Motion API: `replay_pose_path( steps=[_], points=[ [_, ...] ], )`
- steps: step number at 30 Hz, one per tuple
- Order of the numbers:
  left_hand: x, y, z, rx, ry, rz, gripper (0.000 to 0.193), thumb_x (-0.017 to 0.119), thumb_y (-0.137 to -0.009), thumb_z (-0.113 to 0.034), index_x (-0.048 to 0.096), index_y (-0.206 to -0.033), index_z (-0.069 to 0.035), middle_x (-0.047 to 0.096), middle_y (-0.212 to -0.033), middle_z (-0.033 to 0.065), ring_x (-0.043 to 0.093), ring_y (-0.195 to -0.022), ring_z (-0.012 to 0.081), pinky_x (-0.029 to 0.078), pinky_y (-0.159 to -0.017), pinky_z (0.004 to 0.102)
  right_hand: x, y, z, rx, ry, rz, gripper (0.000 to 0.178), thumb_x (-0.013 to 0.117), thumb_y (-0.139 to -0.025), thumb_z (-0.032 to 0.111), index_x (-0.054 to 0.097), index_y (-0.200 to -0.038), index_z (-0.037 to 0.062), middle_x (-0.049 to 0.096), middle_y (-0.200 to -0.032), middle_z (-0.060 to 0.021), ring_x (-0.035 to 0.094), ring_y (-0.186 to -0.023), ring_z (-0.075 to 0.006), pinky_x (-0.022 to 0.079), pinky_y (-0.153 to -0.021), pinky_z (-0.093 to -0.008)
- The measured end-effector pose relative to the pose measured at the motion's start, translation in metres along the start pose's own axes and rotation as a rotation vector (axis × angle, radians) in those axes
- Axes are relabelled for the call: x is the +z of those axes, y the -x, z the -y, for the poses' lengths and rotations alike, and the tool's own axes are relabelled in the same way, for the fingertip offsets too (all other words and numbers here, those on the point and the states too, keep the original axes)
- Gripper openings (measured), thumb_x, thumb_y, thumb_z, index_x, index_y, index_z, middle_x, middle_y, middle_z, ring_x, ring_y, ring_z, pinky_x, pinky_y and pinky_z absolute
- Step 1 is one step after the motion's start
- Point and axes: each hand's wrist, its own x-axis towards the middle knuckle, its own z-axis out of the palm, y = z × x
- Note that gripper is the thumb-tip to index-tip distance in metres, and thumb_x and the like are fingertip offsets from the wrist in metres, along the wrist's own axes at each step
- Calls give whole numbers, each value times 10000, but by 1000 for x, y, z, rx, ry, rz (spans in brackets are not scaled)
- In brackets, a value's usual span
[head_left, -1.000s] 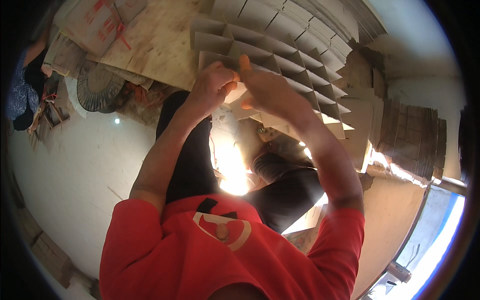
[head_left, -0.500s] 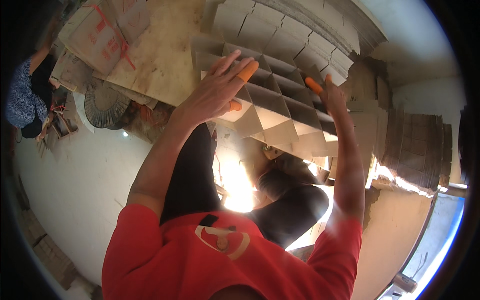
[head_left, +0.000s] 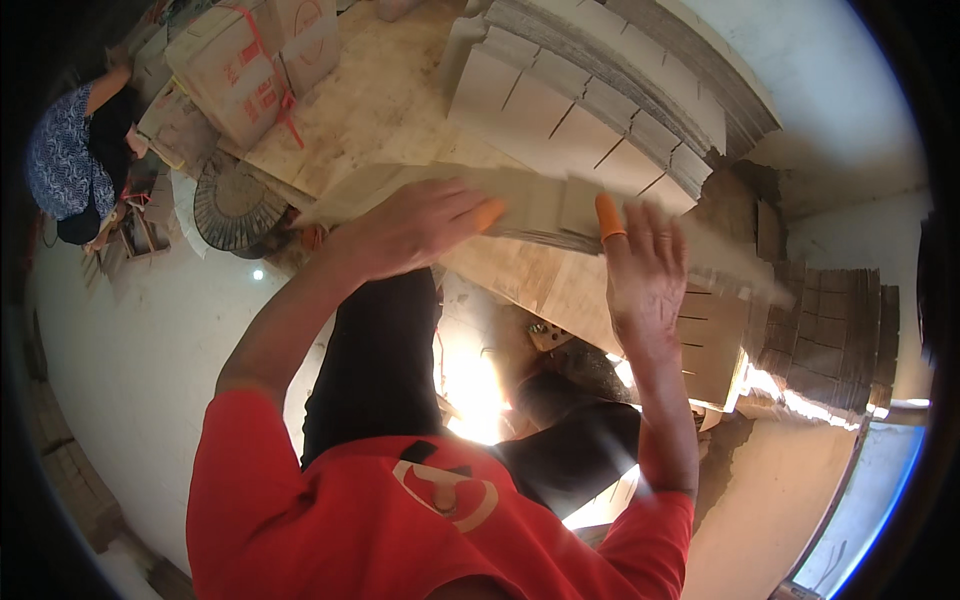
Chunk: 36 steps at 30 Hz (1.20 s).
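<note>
Divider: now it's collapsed! The cardboard divider point(head_left: 545, 215), an opened lattice of cells a half second ago, is a long, flattened, blurred bundle, running crosswise under both hands and out past them on either side.
Hands' shift: the right hand point(head_left: 645, 270) had been over at the lattice's far right edge; here it's in line with the left hand point(head_left: 425, 225), the two well apart with divider between.
Left hand: palm down, fingers stretched forward and close together across the bundle, orange finger cover point(head_left: 489, 214) at the tip; thumb hidden, so no telling whether it pinches.
Right hand: fingers up and slightly spread, the one in an orange sleeve point(head_left: 609, 216) standing apart from its neighbours, against the bundle; grip underneath can't be made out.
Forearms: both reach up from red sleeves, the left slanting inward, the right nearly straight.
Ahead of the hands: a big stack of slotted cardboard sheets point(head_left: 560, 105) beyond the right one, and pale tabletop point(head_left: 375, 105) beyond the left.
Left of the left hand: a ribbed round object point(head_left: 238, 205), a strapped carton point(head_left: 225, 80) farther ahead, and a co-worker point(head_left: 70, 160) out at the rim.
Right of the right hand: more stacked cardboard point(head_left: 825, 330).
Blocked: the hands cover parts of the divider.
</note>
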Motion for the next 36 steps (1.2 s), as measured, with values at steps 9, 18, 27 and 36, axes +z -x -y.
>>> replay_pose_path(
  steps=[9, 18, 27, 36],
  points=[
    [5, 95, 65, -485, -796, -311, 440, 601, -710, 26, 525, -1142, 66, 570, -1052, 173, 568, -754, 296, 520, -645, 324, 2, 30, -16, -25, 72, -142, 281, 596, -736, 0, 611, -1016, 23, 559, -1154, -121, 512, -1150, -288, 323, -1010, -535],
    [110, 140, 151, -1099, -385, 78, 191, 472, -831, -85, 532, -998, -14, 563, -1040, 208, 575, -929, 353, 505, -740, 430, 39, 186, -118, 310, 413, 3, 182, 574, -846, 106, 592, -1014, 40, 572, -1108, -125, 536, -1033, -291, 407, -879, -440],
    [57, 118, 123, -866, -399, 324, 349, 685, -752, -185, 563, -1020, 1, 606, -978, 192, 593, -926, 351, 495, -766, 432, 41, 265, -196, 1000, 415, 360, 725, 733, -696, 353, 416, -1308, 127, 476, -1233, -143, 463, -1112, -341, 434, -820, -489],
    [67, 86, 90, -771, -363, 262, 370, 659, -801, -193, 590, -1122, -24, 626, -981, 201, 602, -906, 356, 486, -778, 435, 36, 281, -232, 1001, 167, 244, 475, 717, -698, 132, 502, -1114, 54, 550, -1129, -188, 498, -1045, -389, 431, -815, -462]
  ],
)
